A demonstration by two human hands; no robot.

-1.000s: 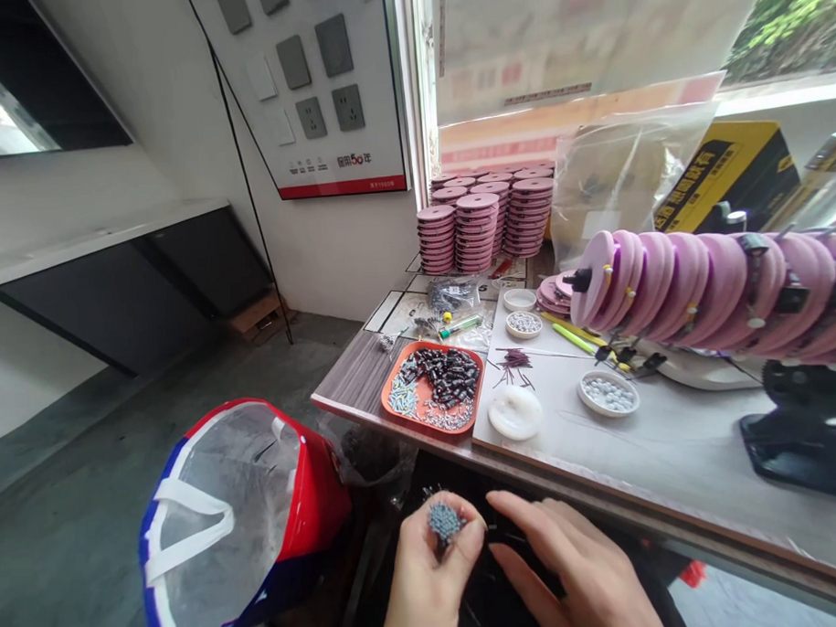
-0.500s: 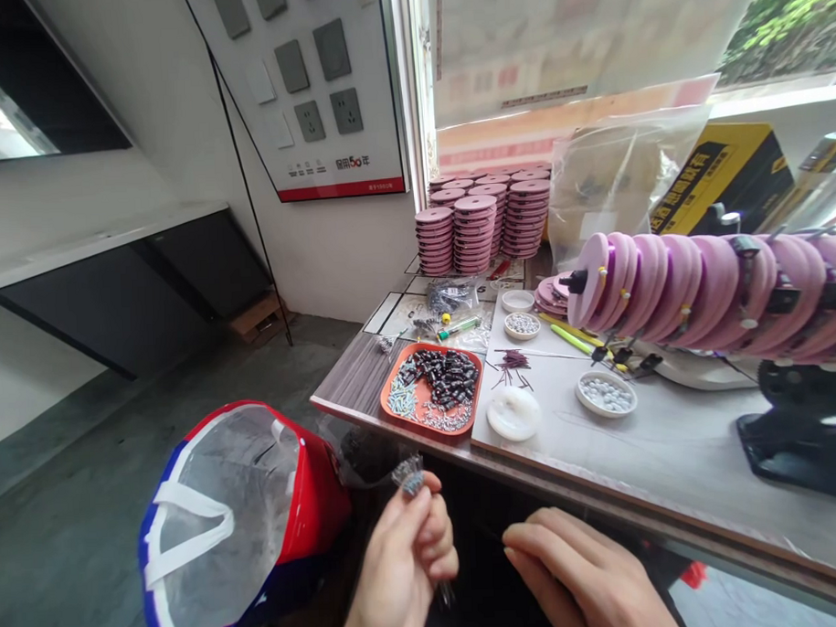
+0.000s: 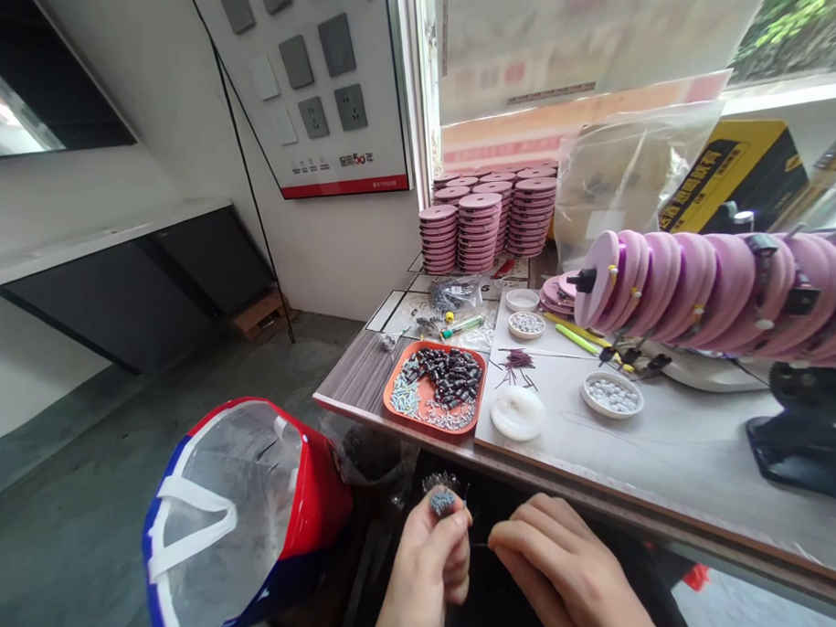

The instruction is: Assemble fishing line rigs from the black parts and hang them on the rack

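Observation:
My left hand (image 3: 426, 556) is closed around a tight bundle of thin pieces (image 3: 442, 503), with blue-grey ends facing up. Fine wiry metal bits fan out just beyond the fingers. To its right, my right hand (image 3: 560, 560) has thumb and fingertips pinched together on a thin line (image 3: 479, 545) that reaches toward the left hand. Both hands are in front of the table edge, low in the view. Nearest them on the table stands an orange tray (image 3: 434, 429) with dark glossy pieces, pale blue-green little tubes and small metal parts.
A round white lid-like disc (image 3: 517, 413) lies beside a dish of white beads (image 3: 611, 395). Pink spools (image 3: 480, 234) are stacked at the back; more hang on a rod (image 3: 684, 277) at right. A red-and-blue bag (image 3: 321, 486) stands open on the floor at left.
My left hand swung left and tilted the bundle, then came back with its ends facing up. My right hand went from spread fingers to a pinch and has moved slightly toward the left hand.

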